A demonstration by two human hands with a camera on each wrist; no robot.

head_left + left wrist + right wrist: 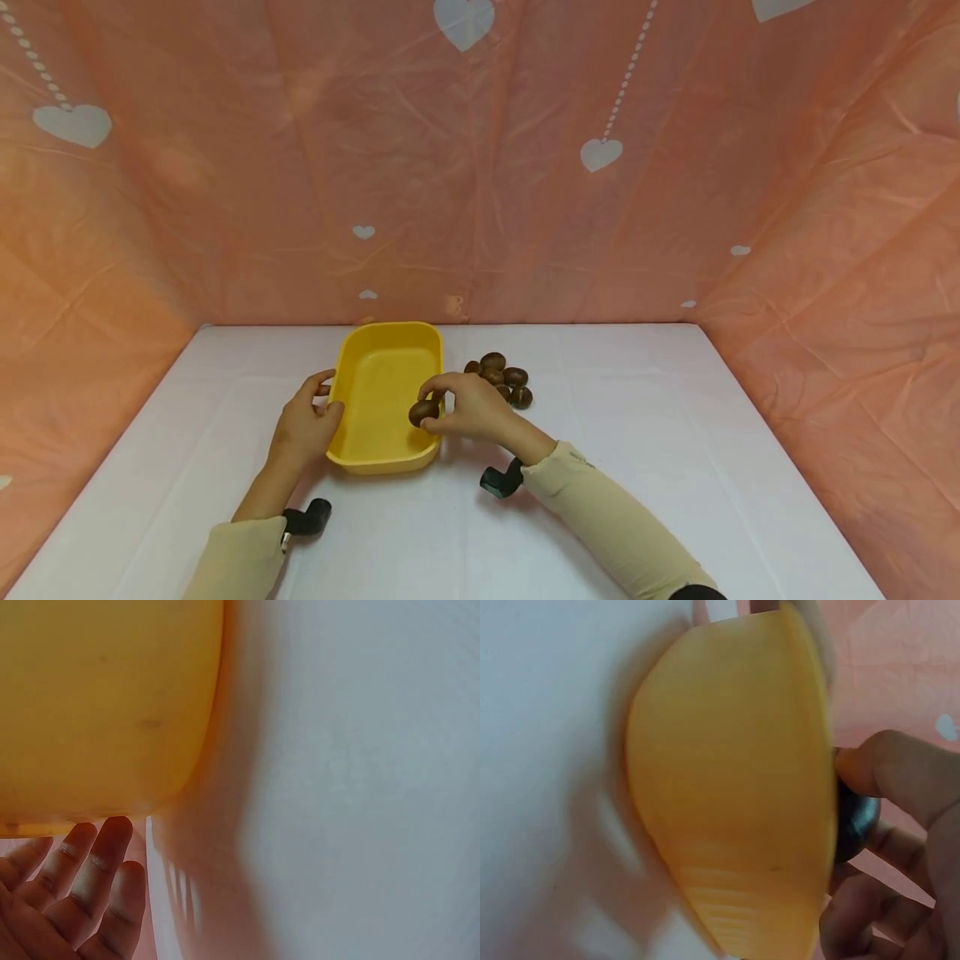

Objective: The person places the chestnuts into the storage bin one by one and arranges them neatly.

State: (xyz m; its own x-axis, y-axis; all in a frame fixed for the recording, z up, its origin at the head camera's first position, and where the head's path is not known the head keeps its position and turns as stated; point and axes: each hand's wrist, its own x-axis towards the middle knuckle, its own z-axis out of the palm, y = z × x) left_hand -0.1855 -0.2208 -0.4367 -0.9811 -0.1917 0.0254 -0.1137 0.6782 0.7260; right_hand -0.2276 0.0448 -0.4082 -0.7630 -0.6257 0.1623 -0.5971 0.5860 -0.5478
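Note:
Near the middle of the table a yellow plastic tray (382, 371) with rounded corners shows a bare inside in the head view. My left hand (306, 423) grips its left rim, the thumb over the edge. In the left wrist view the fingers (109, 847) lie against the tray's outer wall. My right hand (472, 408) pinches a brown chestnut (423, 412) between thumb and fingers, just inside the tray's right rim. The right wrist view shows that dark, glossy chestnut (855, 821) partly hidden behind the tray's edge.
Several more chestnuts (515, 377) lie in a loose pile right of the tray, partly behind the right hand. A white cloth (637, 467) covers the table. Pink drapes (510, 208) with white hearts hang behind and at both sides. Black camera mounts (309, 517) sit at the wrists.

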